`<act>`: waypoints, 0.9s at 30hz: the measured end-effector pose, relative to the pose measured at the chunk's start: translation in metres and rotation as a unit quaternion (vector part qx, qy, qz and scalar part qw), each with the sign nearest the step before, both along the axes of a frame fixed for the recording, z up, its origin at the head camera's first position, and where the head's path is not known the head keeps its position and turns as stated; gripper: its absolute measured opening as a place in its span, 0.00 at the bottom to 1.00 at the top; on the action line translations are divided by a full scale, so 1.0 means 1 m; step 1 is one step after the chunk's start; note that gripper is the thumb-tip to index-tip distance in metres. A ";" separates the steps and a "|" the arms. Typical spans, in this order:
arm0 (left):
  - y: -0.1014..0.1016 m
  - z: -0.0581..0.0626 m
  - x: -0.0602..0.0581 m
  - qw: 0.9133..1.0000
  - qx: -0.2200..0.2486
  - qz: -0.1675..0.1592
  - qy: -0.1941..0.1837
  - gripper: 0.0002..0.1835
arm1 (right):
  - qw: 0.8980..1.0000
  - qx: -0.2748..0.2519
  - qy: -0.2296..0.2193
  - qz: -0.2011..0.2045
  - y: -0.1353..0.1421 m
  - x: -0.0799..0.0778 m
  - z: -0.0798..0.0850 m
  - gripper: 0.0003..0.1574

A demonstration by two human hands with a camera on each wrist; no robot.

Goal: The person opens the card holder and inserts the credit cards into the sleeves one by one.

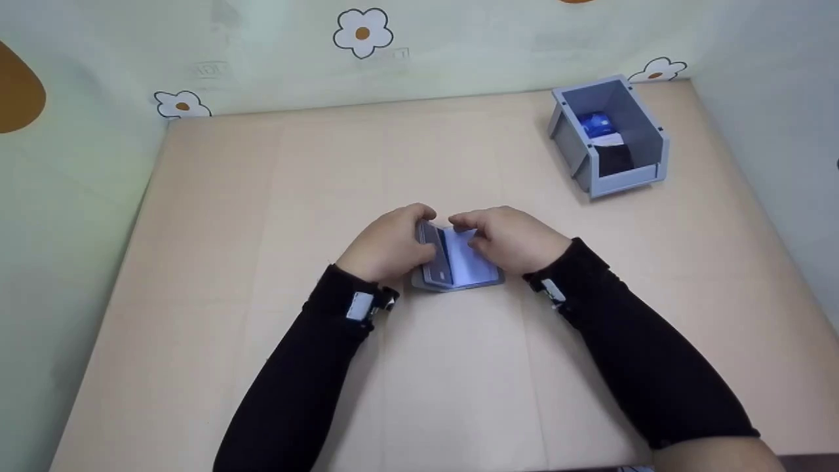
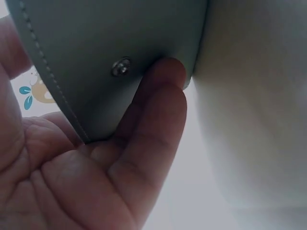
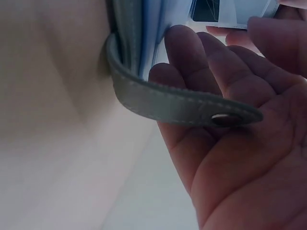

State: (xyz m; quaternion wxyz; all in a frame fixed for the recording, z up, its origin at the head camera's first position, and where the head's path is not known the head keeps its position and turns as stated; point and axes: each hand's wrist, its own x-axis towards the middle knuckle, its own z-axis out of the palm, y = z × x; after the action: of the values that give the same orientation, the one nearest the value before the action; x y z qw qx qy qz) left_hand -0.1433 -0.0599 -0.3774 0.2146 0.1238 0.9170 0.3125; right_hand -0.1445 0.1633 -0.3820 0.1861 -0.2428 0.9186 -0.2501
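Note:
A grey snap-strap card holder (image 1: 473, 267) lies opened on the table, its clear inner sleeves showing. My left hand (image 1: 387, 246) grips its left side, thumb over the leaves; in the left wrist view, fingers curl against the stitched cover (image 2: 105, 33) beside a metal snap (image 2: 121, 66). At the right side is my right hand (image 1: 518, 239), its fingers loosely bent and the thumb apart from them. In the right wrist view, its fingertips are beside the sleeve edges, and the strap (image 3: 168, 103) sticks out across the fingers. A dark-and-clear piece (image 3: 230, 13) shows partly at the top.
A grey plastic bin (image 1: 628, 184) stands at the back right of the table (image 1: 314, 170). Inside it are a blue item (image 1: 595, 123), something white (image 1: 607, 139) and a dark item (image 1: 615, 159). Walls with flower prints border the table's back and sides.

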 end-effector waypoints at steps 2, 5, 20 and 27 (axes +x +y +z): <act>-0.002 -0.001 -0.001 1.000 0.002 0.003 -0.002 0.33 | 1.000 0.006 -0.001 -0.006 0.000 -0.001 0.000 0.31; -0.005 -0.001 -0.002 1.000 0.001 0.011 -0.001 0.32 | 1.000 0.012 0.000 -0.015 0.000 -0.002 -0.001 0.31; -0.004 0.005 0.009 0.993 -0.082 -0.002 0.085 0.29 | 1.000 0.005 0.005 -0.028 0.000 -0.002 0.000 0.30; -0.004 0.003 0.021 0.989 -0.106 -0.032 0.100 0.37 | 0.996 -0.041 0.049 -0.061 0.010 -0.007 0.010 0.26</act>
State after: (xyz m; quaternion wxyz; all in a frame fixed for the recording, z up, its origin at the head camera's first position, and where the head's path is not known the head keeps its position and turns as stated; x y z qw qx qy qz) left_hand -0.1221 -0.0640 -0.3749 0.1440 0.1605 0.9573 0.1924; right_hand -0.1510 0.1730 -0.3718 0.1152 -0.2055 0.9288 -0.2861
